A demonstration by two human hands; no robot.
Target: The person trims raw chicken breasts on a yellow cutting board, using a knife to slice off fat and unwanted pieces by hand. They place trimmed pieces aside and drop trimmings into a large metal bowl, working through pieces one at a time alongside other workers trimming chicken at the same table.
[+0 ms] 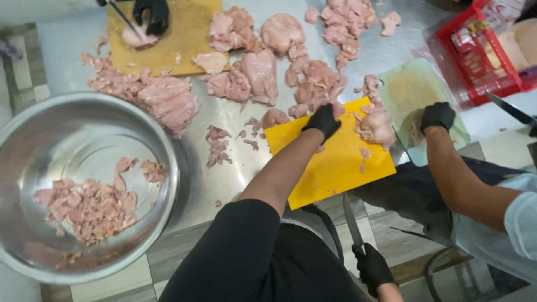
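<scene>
A raw chicken piece (313, 89) at the edge of the heap on the steel table (224, 134) is reached for by the left hand (323, 120), which is gloved in black and stretched over the far edge of the yellow cutting board (335, 162); its fingers are curled down onto the meat, though whether the piece is already gripped cannot be told. A long knife (351, 221) is held firmly by its handle in the right hand (372, 267), also gloved, low beside the body and off the table, with the blade pointing up toward the board. For this step to be done well, one piece should be drawn fully onto the yellow board and laid flat before the blade is brought near, and the knife is best kept pointed away from the reaching arm. Another lump of chicken (377, 127) lies at the board's far right corner. The table is wet and strewn with scraps. A large steel bowl (168, 168) with cut pieces in it is set to the left. A co-worker's gloved hand (437, 116) is pressed on a green board (408, 89) to the right, and another gloved hand (152, 15) is at work on a wooden board (184, 45) across the table. A red crate (475, 61) stands at the far right, and a tiled floor (386, 223) is seen below.
</scene>
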